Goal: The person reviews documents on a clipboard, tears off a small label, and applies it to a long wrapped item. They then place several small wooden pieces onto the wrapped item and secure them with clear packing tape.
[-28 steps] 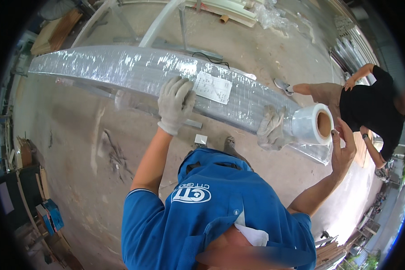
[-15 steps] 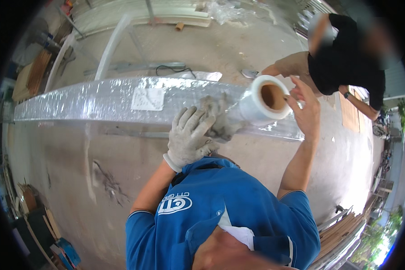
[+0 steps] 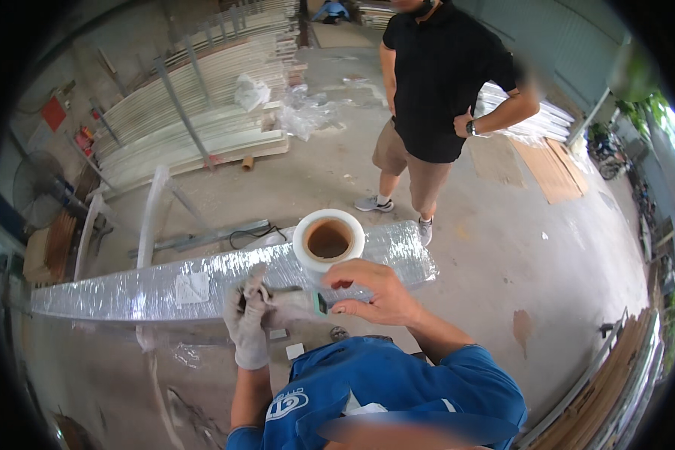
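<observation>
My left hand (image 3: pixel 249 322), in a grey work glove, is closed on a second grey glove (image 3: pixel 289 304). That loose glove's cuff, with a green and dark edge, points toward my bare right hand (image 3: pixel 379 292). The right hand's thumb and fingers are curved and apart, close to the cuff. Just beyond it, a roll of clear stretch film (image 3: pixel 307 251) with a brown cardboard core stands on end. Under the roll lies a long bundle wrapped in shiny clear film (image 3: pixel 142 289), with a white paper label (image 3: pixel 193 288) on it.
A person in a black shirt (image 3: pixel 442 82) stands beyond the bundle, hand on hip. Stacked pale lengths (image 3: pixel 202 120) with metal uprights fill the far left. A fan (image 3: pixel 41 180) stands at left. Flat cardboard (image 3: pixel 536 169) lies far right; brown boards (image 3: pixel 596 390) lie near right.
My right hand has left the film roll and come to the loose glove's cuff. My left hand now grips that glove. The view has tilted up, and the other person stands more upright.
</observation>
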Demonstrator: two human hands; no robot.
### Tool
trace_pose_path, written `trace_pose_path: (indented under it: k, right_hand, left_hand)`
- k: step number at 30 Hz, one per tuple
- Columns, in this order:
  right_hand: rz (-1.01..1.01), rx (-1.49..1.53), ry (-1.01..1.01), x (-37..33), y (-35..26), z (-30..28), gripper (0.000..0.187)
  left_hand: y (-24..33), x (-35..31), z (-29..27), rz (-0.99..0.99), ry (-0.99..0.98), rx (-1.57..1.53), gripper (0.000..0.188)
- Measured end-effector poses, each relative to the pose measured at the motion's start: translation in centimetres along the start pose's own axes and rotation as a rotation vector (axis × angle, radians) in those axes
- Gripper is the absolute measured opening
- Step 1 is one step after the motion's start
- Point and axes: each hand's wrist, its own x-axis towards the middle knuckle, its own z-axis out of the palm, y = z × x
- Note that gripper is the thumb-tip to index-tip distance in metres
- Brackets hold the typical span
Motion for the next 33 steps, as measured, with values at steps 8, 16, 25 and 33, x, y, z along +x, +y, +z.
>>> trace_pose_path:
  k: [8, 16, 25, 33]
  right_hand:
    - [0.282, 0.578, -0.121, -0.8, 1.7, -0.2, 0.053]
    - [0.209, 0.195, -0.104, -2.3, 2.2, 0.9, 0.013]
    - [0.260, 0.059, -0.224, -3.6, 0.8, 7.5, 0.013]
    - [0.035, -0.251, -0.372, -2.7, -2.4, 12.4, 0.021]
  left_hand:
    - [0.7, -0.2, 4.6, -0.022, 0.093, -0.204, 0.019]
    - [-1.6, -2.9, 2.5, 0.059, 0.103, 0.222, 0.039]
    - [1.3, -10.6, -0.8, 0.185, -0.028, 0.870, 0.023]
    - [0.8, -15.0, -6.1, -0.270, -0.010, 0.539, 0.026]
